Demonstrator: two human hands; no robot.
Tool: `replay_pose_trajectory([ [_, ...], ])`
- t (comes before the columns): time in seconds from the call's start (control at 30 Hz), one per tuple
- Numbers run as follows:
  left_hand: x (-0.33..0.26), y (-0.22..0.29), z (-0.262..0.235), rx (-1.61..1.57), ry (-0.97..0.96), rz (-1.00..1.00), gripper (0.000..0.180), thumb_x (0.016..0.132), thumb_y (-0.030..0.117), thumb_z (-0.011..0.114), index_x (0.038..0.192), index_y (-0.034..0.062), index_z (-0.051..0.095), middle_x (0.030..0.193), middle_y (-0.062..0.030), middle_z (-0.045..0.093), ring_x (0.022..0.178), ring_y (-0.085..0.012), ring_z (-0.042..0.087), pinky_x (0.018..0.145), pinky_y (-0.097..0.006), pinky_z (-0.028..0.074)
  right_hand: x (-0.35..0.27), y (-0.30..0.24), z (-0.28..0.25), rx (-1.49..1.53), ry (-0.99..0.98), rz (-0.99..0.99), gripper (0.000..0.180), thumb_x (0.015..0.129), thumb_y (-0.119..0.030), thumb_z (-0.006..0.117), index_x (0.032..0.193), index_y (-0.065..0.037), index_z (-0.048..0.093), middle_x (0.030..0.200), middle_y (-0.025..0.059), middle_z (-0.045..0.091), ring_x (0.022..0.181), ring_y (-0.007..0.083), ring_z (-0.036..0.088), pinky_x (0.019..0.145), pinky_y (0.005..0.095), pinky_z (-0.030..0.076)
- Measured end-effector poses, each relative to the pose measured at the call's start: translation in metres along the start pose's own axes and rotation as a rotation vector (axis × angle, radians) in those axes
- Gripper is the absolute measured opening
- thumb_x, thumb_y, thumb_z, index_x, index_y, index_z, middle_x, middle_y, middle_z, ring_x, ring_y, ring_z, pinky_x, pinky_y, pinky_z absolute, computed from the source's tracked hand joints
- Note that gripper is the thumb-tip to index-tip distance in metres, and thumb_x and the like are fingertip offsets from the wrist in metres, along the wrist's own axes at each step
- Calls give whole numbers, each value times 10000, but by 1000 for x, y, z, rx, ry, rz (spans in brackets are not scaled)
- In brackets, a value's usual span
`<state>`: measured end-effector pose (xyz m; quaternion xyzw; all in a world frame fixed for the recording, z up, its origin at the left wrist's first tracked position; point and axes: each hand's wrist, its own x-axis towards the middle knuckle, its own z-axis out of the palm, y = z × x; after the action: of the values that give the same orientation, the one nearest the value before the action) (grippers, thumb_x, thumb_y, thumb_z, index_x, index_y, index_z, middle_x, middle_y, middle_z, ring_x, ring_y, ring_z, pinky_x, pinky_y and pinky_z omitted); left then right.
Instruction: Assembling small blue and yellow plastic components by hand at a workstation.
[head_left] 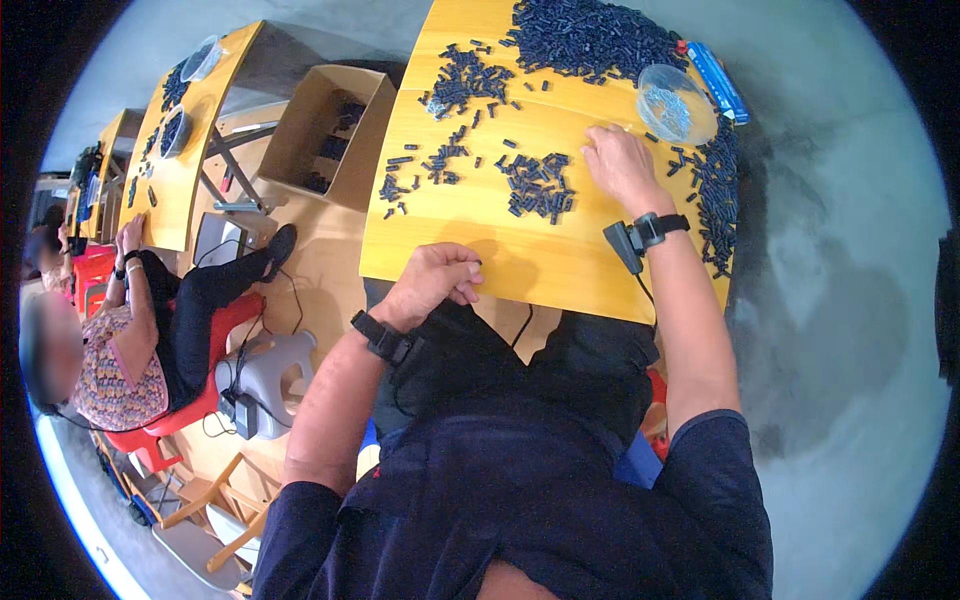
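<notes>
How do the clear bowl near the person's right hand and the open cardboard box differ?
The bowl is round, clear plastic; the box is angular, brown cardboard. The bowl is much smaller than the box. The bowl sits on the near table, while the box stands off that table's left side. The bowl holds small silvery pieces; the box holds dark pieces. Both are open-topped.

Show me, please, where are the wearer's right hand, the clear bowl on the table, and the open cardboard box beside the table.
Right hand (624, 164): head view, back of the hand.
Clear bowl (704, 120): head view, side wall.
Cardboard box (364, 155): head view, wall toward the picture's right.
</notes>
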<state>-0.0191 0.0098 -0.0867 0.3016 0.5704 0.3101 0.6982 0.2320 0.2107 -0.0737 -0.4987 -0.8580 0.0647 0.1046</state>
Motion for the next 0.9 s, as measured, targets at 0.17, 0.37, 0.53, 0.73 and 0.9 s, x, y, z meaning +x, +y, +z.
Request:
replay_pose_trajectory([
  [0.17, 2, -3, -3, -28, -21, -9, 214, 890, 138, 600, 1037, -17, 591, 846, -73, 652, 638, -129, 640, 594, -238, 518, 12, 6, 3, 33, -68, -2, 111, 823, -101, 535, 816, -7, 593, 843, 236, 615, 838, 421, 604, 728, 506, 480],
  [0.37, 1, -4, -6, -51, -28, 7, 196, 890, 133, 602, 1024, -10, 590, 843, -68, 653, 639, -130, 643, 591, -235, 518, 11, 8, 4, 46, -68, 9, 105, 811, -93, 528, 781, -6, 578, 832, 248, 610, 835, 433, 598, 719, 511, 474],
  [0.53, 2, -5, -5, -79, -25, 21, 170, 896, 127, 597, 1011, 3, 594, 846, -66, 655, 652, -132, 646, 605, -240, 518, 8, 10, -1, 83, -84, -8, 75, 788, -65, 536, 789, -5, 582, 829, 255, 609, 810, 440, 594, 692, 503, 471],
  [0.73, -4, -3, -2, -100, -12, 74, 135, 905, 107, 583, 1011, 25, 604, 858, -58, 660, 668, -129, 644, 620, -240, 519, -14, -9, -22, 750, 127, 168, 71, 819, -53, 600, 851, 7, 622, 704, 77, 625, 644, 187, 615, 576, 319, 484],
  [0.9, -15, 20, 8, -157, 5, 155, 117, 908, 108, 588, 994, 32, 613, 851, -54, 662, 661, -119, 625, 631, -238, 515, -46, -37, -41, 1704, -74, 226, 94, 918, -85, 557, 946, -22, 620, 803, 65, 643, 659, 116, 615, 556, 233, 506],
])
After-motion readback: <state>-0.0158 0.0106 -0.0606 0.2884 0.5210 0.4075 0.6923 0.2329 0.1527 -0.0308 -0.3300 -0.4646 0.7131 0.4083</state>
